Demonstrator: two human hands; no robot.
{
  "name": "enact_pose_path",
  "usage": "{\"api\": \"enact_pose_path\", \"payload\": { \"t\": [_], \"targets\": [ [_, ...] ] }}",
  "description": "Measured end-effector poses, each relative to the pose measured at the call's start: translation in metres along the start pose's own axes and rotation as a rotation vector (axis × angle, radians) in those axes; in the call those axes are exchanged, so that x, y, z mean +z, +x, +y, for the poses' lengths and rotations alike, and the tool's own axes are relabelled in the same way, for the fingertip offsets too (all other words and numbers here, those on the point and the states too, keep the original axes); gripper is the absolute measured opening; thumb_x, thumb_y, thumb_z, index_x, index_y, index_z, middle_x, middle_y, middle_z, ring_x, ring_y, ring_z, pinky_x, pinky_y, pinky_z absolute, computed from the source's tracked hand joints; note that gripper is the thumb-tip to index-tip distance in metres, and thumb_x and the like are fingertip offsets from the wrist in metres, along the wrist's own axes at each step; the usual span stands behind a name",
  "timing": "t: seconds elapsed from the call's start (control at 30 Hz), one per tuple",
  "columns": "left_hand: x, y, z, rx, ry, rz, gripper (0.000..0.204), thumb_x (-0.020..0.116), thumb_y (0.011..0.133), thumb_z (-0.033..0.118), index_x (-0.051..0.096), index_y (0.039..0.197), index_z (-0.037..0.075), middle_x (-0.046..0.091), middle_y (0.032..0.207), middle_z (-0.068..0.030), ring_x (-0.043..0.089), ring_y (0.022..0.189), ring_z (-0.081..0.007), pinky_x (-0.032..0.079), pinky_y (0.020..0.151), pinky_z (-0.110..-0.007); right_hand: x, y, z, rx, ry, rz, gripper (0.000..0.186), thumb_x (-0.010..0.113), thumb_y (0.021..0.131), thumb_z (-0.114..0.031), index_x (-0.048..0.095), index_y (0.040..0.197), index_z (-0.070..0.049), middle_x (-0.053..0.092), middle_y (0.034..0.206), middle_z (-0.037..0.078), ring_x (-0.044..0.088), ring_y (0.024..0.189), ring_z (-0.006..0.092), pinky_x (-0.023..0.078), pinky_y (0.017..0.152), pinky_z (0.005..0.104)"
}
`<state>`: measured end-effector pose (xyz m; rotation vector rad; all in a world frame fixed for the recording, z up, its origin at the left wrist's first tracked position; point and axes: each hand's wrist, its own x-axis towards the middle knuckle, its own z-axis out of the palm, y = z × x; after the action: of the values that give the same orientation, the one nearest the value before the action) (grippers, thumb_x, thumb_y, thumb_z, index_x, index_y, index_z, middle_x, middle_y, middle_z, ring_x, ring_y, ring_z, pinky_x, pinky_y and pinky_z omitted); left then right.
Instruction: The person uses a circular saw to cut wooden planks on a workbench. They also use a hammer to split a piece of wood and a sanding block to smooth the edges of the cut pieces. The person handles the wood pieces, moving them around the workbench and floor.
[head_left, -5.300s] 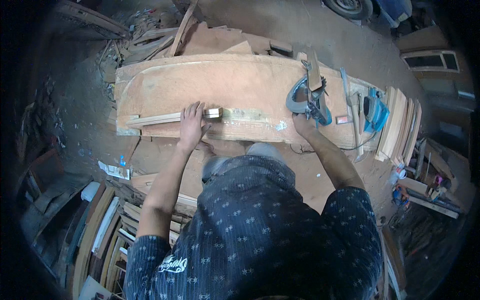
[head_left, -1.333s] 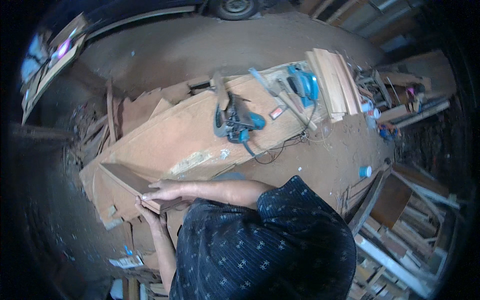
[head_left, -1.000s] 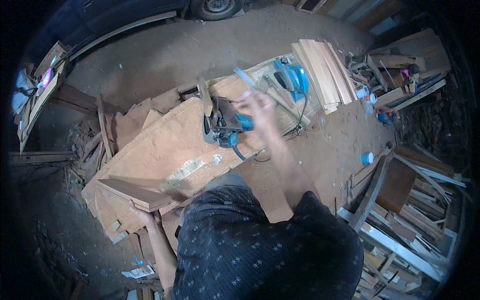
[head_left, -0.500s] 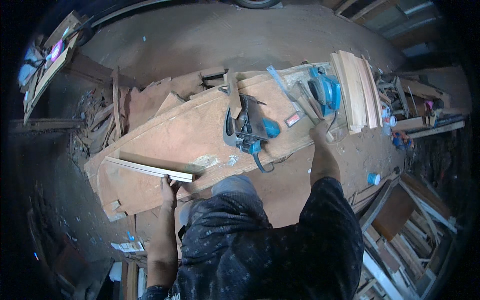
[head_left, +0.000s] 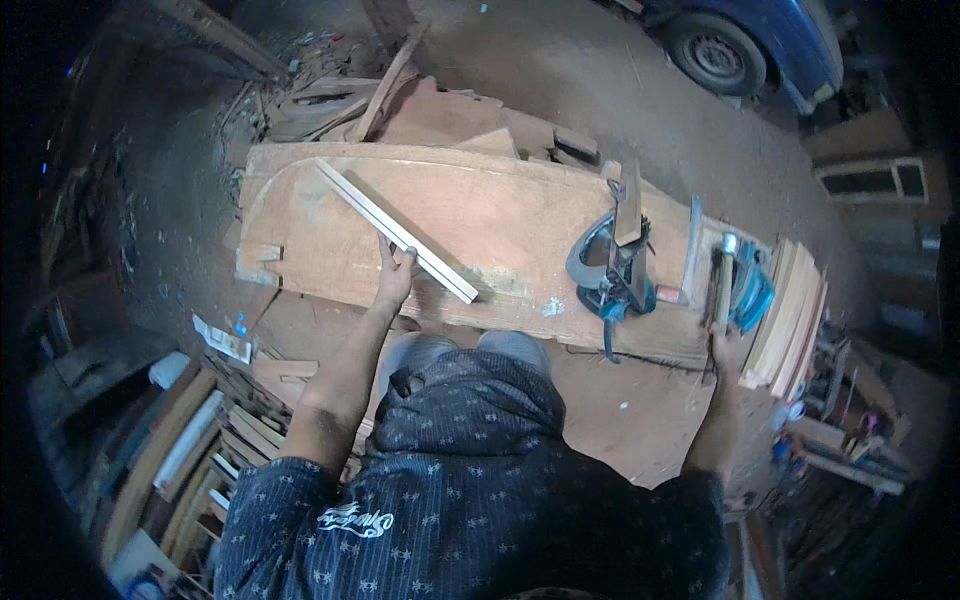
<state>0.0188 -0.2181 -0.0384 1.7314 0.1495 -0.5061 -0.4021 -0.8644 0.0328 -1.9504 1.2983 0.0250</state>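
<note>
My left hand (head_left: 396, 272) is closed around a pale wooden strip (head_left: 430, 262), which has a dark line along its length. The strip slants over the left half of the plywood workbench (head_left: 500, 205). At the bench's right end, my right hand (head_left: 728, 345) is wrapped round the handle of a hammer (head_left: 726, 285), its metal head pointing away from me. Just right of the hammer lies a teal power planer (head_left: 752, 288). Between my hands stands a teal circular saw (head_left: 610, 265) with a wooden piece across it.
A stack of pale boards (head_left: 785, 315) lies at the bench's right end. Near it are a metal ruler (head_left: 693, 235) and a small red-and-white box (head_left: 668, 293). Scrap wood (head_left: 450, 115) is heaped behind the bench. A blue vehicle's wheel (head_left: 715, 55) is at the far right.
My view has swung, so the bench sits differently in it. My left hand still holds the strip, now more steeply slanted. The hammer now shows upright in my right hand beside the planer.
</note>
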Motion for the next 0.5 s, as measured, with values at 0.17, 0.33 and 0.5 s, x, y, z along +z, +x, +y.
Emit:
{"api": "enact_pose_path", "payload": {
  "t": [0.17, 0.33, 0.5],
  "targets": [
    [-0.005, -0.005, 0.012, 0.103, -0.08, -0.053, 0.097, 0.061, 0.1, 0.015, -0.012, 0.163, 0.009, 0.011, 0.168, -0.0215, 0.054, 0.132, -0.0315, 0.052, 0.104, -0.038, -0.006, -0.045, -0.081, -0.455, 0.117, 0.229, 0.022, 0.061, 0.092, -0.017, 0.062, 0.108, -0.003, 0.058, 0.076, 0.001, 0.054, 0.061, 0.0117, 0.045, 0.055, 0.0276],
    [-0.021, 0.003, 0.005, 0.221, 0.177, -0.055, 0.089, 0.061, 0.099, 0.017, 0.003, 0.165, 0.008, 0.015, 0.166, -0.0265, 0.046, 0.139, -0.0349, 0.049, 0.106, -0.04, 0.062, -0.122, -0.308, -0.212, 0.316, 0.085, 0.028, 0.068, 0.099, -0.026, 0.064, 0.111, -0.001, 0.068, 0.087, 0.006, 0.06, 0.062, 0.0131, 0.051, 0.06, 0.0289],
    [-0.017, -0.007, 0.006, 0.18, 0.195, -0.021, 0.09, 0.063, 0.097, 0.021, 0.005, 0.165, 0.009, 0.024, 0.162, -0.0314, 0.028, 0.151, -0.0437, 0.027, 0.123, -0.043, 0.146, -0.234, -0.354, -0.191, -0.002, -0.326, 0.035, 0.073, 0.097, -0.033, 0.07, 0.112, -0.002, 0.071, 0.086, 0.007, 0.064, 0.071, 0.0127, 0.052, 0.065, 0.0297]
  ]
}}
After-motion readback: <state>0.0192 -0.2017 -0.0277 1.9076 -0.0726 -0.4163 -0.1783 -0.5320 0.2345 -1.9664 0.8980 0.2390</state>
